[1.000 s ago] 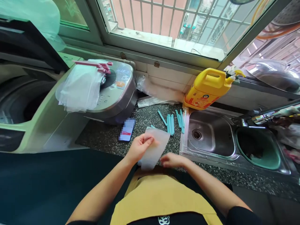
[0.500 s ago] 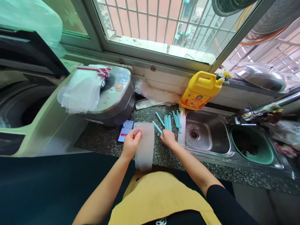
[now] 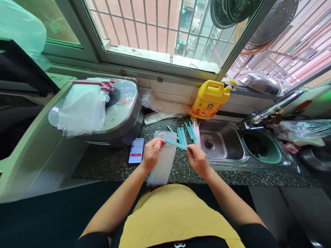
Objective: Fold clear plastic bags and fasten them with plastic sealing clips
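A teal bag sealing clip [image 3: 176, 143] stretches between my hands above a frosted plastic bag [image 3: 163, 165]. My right hand [image 3: 198, 160] is closed on the clip's right end. Thumb and fingertips of my left hand [image 3: 152, 153] pinch together at its left end. The bag lies flat on the counter, its lower end reaching over the front edge toward the yellow apron. Just beyond my right hand, several more teal clips [image 3: 182, 135] are spread in loose groups beside the sink.
A lit phone [image 3: 136, 150] lies left of the bag. Behind it stands a rice cooker [image 3: 124, 113] with frosted bags [image 3: 81, 108] and pink clips on top. A yellow jug [image 3: 210, 100] stands behind the sink [image 3: 222, 141], which holds a green basin [image 3: 262, 146] at right.
My right hand has lifted a clip off the counter and brought it over the bag. My left hand has left the bag's edge and taken the clip's other end. The view has shifted right.
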Motion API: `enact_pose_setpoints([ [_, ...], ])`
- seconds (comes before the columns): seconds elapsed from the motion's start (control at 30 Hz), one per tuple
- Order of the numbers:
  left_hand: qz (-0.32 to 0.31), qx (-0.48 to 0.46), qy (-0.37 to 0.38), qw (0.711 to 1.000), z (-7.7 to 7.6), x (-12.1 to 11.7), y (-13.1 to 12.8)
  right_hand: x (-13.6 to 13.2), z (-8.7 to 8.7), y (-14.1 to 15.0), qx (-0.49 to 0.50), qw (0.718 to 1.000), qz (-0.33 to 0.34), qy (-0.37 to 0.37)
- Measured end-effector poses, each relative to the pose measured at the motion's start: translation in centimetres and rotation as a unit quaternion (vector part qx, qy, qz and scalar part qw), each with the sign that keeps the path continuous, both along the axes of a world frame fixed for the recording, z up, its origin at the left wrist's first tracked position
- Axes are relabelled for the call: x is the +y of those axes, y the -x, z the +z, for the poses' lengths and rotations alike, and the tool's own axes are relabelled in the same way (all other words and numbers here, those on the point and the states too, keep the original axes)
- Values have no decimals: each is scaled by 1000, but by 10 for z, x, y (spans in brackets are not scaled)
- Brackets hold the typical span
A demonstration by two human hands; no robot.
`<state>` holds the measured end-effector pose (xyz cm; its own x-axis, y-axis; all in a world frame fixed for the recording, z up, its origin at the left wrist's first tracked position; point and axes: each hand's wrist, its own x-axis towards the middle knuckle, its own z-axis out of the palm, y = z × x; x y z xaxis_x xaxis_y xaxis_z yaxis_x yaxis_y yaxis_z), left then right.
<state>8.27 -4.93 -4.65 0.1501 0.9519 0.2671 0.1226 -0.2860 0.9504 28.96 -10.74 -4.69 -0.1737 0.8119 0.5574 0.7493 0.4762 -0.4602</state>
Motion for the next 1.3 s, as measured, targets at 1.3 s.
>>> enact_pose_setpoints([
  [1.3, -1, -31, 107, 994, -38, -19, 3, 2, -26, -13, 357, 892, 100, 260],
])
